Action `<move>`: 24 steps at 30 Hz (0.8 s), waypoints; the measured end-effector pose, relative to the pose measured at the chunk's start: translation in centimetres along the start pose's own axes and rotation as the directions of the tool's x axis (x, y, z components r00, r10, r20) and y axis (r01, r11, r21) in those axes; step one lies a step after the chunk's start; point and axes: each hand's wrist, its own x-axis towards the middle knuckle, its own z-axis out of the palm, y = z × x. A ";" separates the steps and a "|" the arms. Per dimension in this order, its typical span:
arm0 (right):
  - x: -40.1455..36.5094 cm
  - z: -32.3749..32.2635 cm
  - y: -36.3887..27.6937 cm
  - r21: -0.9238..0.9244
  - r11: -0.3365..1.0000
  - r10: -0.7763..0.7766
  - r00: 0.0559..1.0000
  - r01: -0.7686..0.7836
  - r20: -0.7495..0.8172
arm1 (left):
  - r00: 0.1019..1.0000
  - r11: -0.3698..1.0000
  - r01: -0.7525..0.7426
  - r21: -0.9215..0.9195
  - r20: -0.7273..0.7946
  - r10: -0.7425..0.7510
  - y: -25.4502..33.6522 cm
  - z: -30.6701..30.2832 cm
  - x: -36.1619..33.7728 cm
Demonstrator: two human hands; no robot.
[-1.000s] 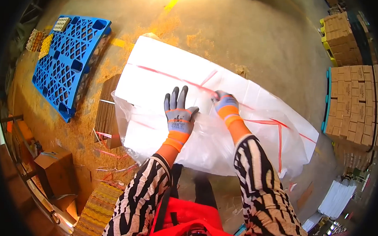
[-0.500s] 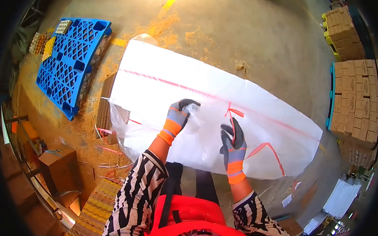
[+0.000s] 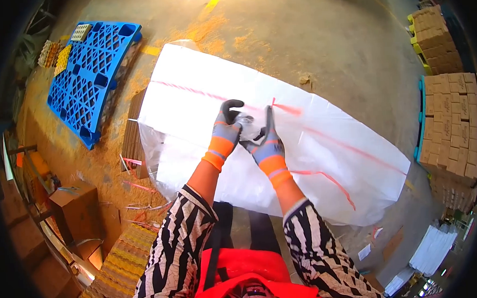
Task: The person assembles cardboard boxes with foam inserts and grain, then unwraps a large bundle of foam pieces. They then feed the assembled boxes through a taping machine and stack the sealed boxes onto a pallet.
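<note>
A large bundle wrapped in white sheeting (image 3: pixel 194 108) lies in front of me, with a flat red strap (image 3: pixel 193 93) running along its top. Both hands wear grey gloves with orange cuffs. My left hand (image 3: pixel 228 125) is closed on a crumpled piece of clear plastic film (image 3: pixel 242 120). Close beside it, my right hand (image 3: pixel 267 142) has its index finger stretched up and its thumb toward the film. A loose red plastic ribbon (image 3: pixel 287 109) starts at that fingertip, and its long tail (image 3: pixel 336 184) comes out by the right wrist; the part in the palm is hidden.
A blue plastic pallet (image 3: pixel 89 81) rests on the floor at the left, with egg trays (image 3: pixel 61 61) by it. Flat cardboard (image 3: pixel 135 127) shows under the bundle's left end. A carton (image 3: pixel 76 209) stands lower left. Stacked cartons (image 3: pixel 450 124) line the right side.
My right hand has moved left and up, bringing it beside my left hand. The red ribbon has shifted left with it. My left hand keeps the clear film and has shifted slightly up.
</note>
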 end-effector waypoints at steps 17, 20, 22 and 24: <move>2.6 -3.7 -2.9 -0.371 0.923 -0.009 0.972 0.099 0.237 | 0.943 0.736 -0.084 0.671 0.292 -0.159 0.1 1.5 -2.5; 2.1 -3.6 -4.4 -0.635 0.728 -0.071 0.949 0.259 0.306 | 0.986 0.965 0.046 -0.258 0.169 -0.002 -5.6 2.8 -2.1; 1.8 -2.5 -4.3 -0.711 0.608 -0.019 0.902 0.353 0.431 | 0.979 0.990 -0.055 -0.132 0.188 0.079 -6.7 2.3 -2.4; 1.6 -1.8 -4.9 -0.740 0.571 -0.018 0.906 0.356 0.423 | 0.973 0.932 0.149 -0.330 0.219 -0.078 -9.0 1.4 -2.1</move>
